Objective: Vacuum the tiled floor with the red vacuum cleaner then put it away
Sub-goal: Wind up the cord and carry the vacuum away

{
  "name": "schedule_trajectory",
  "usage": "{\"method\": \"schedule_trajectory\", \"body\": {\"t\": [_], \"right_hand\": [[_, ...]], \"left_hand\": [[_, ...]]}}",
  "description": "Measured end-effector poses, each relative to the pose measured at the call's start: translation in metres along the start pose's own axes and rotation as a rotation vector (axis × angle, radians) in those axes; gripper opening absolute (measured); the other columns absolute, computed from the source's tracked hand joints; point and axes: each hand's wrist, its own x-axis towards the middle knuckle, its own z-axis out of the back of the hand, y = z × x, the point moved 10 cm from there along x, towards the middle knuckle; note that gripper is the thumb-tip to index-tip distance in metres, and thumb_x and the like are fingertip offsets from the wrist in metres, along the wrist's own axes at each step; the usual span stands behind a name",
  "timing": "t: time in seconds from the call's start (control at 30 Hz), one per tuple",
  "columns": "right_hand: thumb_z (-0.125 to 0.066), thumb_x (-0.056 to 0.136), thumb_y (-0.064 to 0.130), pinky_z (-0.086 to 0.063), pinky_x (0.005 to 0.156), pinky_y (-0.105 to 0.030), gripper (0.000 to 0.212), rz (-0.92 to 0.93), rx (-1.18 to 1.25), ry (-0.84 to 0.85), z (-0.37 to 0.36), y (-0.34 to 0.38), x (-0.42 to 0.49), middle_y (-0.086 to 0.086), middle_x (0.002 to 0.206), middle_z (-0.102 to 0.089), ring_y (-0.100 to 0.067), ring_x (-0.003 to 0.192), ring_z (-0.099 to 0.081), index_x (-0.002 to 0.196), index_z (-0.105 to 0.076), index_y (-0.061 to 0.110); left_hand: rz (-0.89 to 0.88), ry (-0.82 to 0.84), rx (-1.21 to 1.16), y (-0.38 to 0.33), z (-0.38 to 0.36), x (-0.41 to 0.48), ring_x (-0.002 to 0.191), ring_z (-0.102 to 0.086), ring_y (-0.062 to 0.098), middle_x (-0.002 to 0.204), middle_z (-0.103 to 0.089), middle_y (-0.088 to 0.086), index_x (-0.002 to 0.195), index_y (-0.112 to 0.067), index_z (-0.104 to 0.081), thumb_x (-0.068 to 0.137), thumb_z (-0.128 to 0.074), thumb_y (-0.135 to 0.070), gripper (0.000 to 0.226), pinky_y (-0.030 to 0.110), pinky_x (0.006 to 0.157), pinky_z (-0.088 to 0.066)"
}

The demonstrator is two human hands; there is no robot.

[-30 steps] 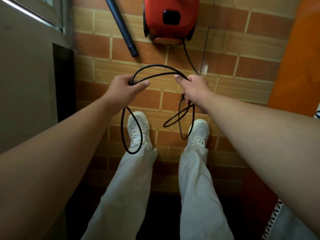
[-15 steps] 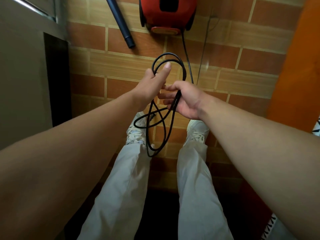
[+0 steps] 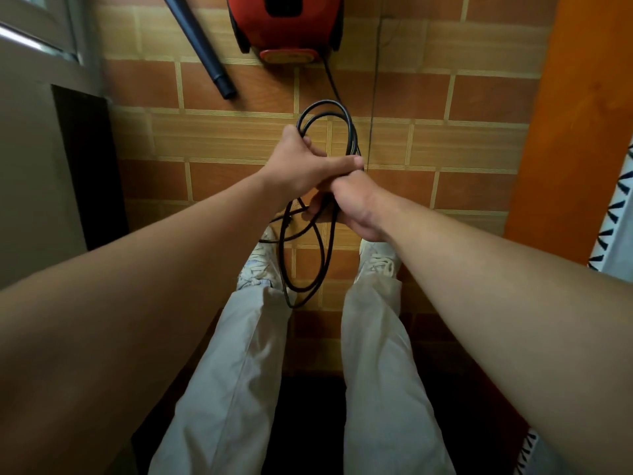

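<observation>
- The hands, well apart a second ago, now meet: the left hand (image 3: 298, 169) clasps the black cord (image 3: 325, 102), forefinger stretched over the right hand (image 3: 351, 205), which grips the same bundle.
- Loops stick out at 12 and hang at 6 o'clock.
- The red vacuum cleaner (image 3: 284, 29) sits on the tiled floor (image 3: 239, 138) at 12 o'clock, tube (image 3: 202, 49) at 11.

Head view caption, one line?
Left hand and right hand grip looped black power cord over tiled floor; red vacuum cleaner and black tube sit ahead.
</observation>
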Motion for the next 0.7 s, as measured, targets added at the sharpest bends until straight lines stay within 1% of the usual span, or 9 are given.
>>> {"method": "schedule_trajectory", "body": {"t": [0.03, 0.13, 0.2, 0.3, 0.37, 0.5, 0.6, 0.63, 0.7], "right_hand": [[-0.04, 0.107, 0.013, -0.063, 0.077, -0.043, 0.039, 0.006, 0.027, 0.018, -0.003, 0.0, 0.0, -0.007, 0.087, -0.069, -0.021, 0.071, -0.068, 0.14, -0.053, 0.03], [-0.042, 0.101, 0.004, -0.059, 0.09, -0.051, 0.042, 0.018, 0.063, 0.043, -0.005, -0.004, 0.003, -0.015, 0.097, -0.07, -0.026, 0.087, -0.067, 0.134, -0.057, 0.025], [-0.045, 0.097, 0.001, -0.057, 0.092, -0.048, 0.04, 0.024, 0.103, 0.025, -0.001, -0.003, 0.005, -0.014, 0.098, -0.07, -0.026, 0.091, -0.065, 0.129, -0.06, 0.019], [-0.051, 0.098, 0.008, -0.057, 0.09, -0.044, 0.03, 0.026, 0.144, -0.024, 0.012, -0.002, 0.009, -0.01, 0.097, -0.069, -0.023, 0.086, -0.064, 0.127, -0.061, 0.008], [-0.051, 0.101, 0.016, -0.059, 0.087, -0.043, 0.028, 0.032, 0.082, -0.069, 0.019, -0.002, 0.01, -0.007, 0.1, -0.069, -0.021, 0.081, -0.064, 0.126, -0.063, 0.012], [-0.044, 0.104, 0.026, -0.056, 0.07, -0.037, 0.032, 0.032, 0.094, -0.146, 0.028, 0.001, 0.007, -0.006, 0.1, -0.061, -0.018, 0.074, -0.053, 0.133, -0.058, 0.02], [-0.045, 0.101, 0.037, -0.043, 0.06, -0.033, 0.035, -0.002, 0.132, -0.153, 0.035, 0.001, 0.002, -0.004, 0.1, -0.056, -0.016, 0.074, -0.047, 0.129, -0.057, 0.02], [-0.05, 0.096, 0.042, -0.039, 0.058, -0.032, 0.038, -0.006, 0.128, -0.138, 0.036, 0.001, 0.001, -0.004, 0.103, -0.059, -0.015, 0.073, -0.046, 0.127, -0.059, 0.023], [-0.064, 0.082, 0.051, -0.036, 0.056, -0.031, 0.053, -0.037, 0.115, -0.124, 0.039, -0.002, 0.0, -0.004, 0.107, -0.065, -0.014, 0.071, -0.046, 0.127, -0.061, 0.022]], "left_hand": [[0.006, 0.004, -0.01, -0.002, -0.003, 0.0, 0.1, -0.066, 0.015, 0.108, -0.063, 0.004, 0.119, -0.013, -0.044, 0.057, -0.093, -0.055, 0.09, 0.037, 0.089, -0.059], [0.034, 0.015, -0.049, -0.003, -0.011, 0.0, 0.099, -0.069, 0.022, 0.112, -0.063, 0.009, 0.118, -0.015, -0.044, 0.06, -0.091, -0.047, 0.081, 0.045, 0.084, -0.062], [0.027, 0.011, -0.123, -0.006, -0.013, 0.0, 0.095, -0.072, 0.023, 0.111, -0.065, 0.012, 0.121, -0.013, -0.044, 0.072, -0.088, -0.032, 0.069, 0.043, 0.079, -0.063], [0.016, -0.036, -0.209, -0.005, -0.008, 0.005, 0.089, -0.073, 0.018, 0.106, -0.066, 0.011, 0.126, -0.009, -0.043, 0.08, -0.083, -0.021, 0.062, 0.031, 0.072, -0.063], [0.014, -0.009, -0.275, -0.003, -0.01, 0.008, 0.09, -0.074, 0.021, 0.101, -0.067, 0.011, 0.124, -0.008, -0.044, 0.081, -0.084, -0.021, 0.06, 0.032, 0.075, -0.063], [0.025, 0.089, -0.38, -0.003, -0.02, 0.012, 0.093, -0.075, 0.028, 0.095, -0.07, 0.011, 0.113, -0.014, -0.043, 0.082, -0.084, -0.016, 0.052, 0.038, 0.082, -0.061], [0.063, 0.174, -0.464, -0.007, -0.032, 0.014, 0.1, -0.074, 0.029, 0.107, -0.07, 0.018, 0.118, -0.004, -0.044, 0.086, -0.081, -0.029, 0.055, 0.04, 0.085, -0.061], [0.078, 0.21, -0.465, -0.009, -0.038, 0.014, 0.106, -0.072, 0.031, 0.116, -0.068, 0.021, 0.125, 0.001, -0.044, 0.086, -0.078, -0.04, 0.066, 0.042, 0.087, -0.06], [0.121, 0.263, -0.454, -0.011, -0.048, 0.013, 0.117, -0.066, 0.033, 0.133, -0.061, 0.02, 0.134, -0.005, -0.041, 0.09, -0.063, -0.061, 0.075, 0.045, 0.097, -0.054]]}}
